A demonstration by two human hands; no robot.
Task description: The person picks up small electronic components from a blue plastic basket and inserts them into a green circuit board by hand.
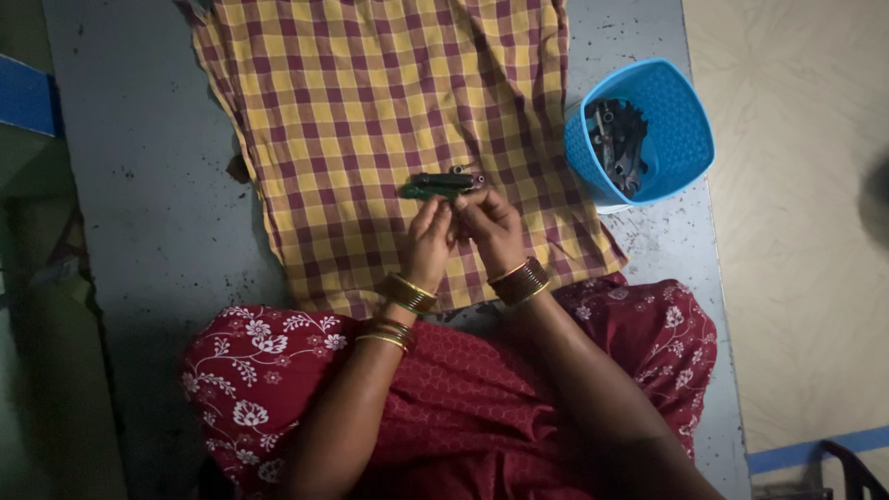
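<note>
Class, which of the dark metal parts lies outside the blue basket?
The dark metal part on the checked cloth, at both hands' fingertips; the others sit inside the blue basket.

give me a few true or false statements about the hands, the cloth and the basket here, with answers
1. Both hands, the left hand and the right hand, meet at a small dark metal part over the checked cloth. True.
2. The cloth is plain white. False: it is checked in yellow and maroon.
3. The blue basket stands on the person's right, beside the cloth. True.
4. The basket is empty. False: dark metal pieces lie inside it.
5. Both wrists are bare. False: each wears bangles.
</note>
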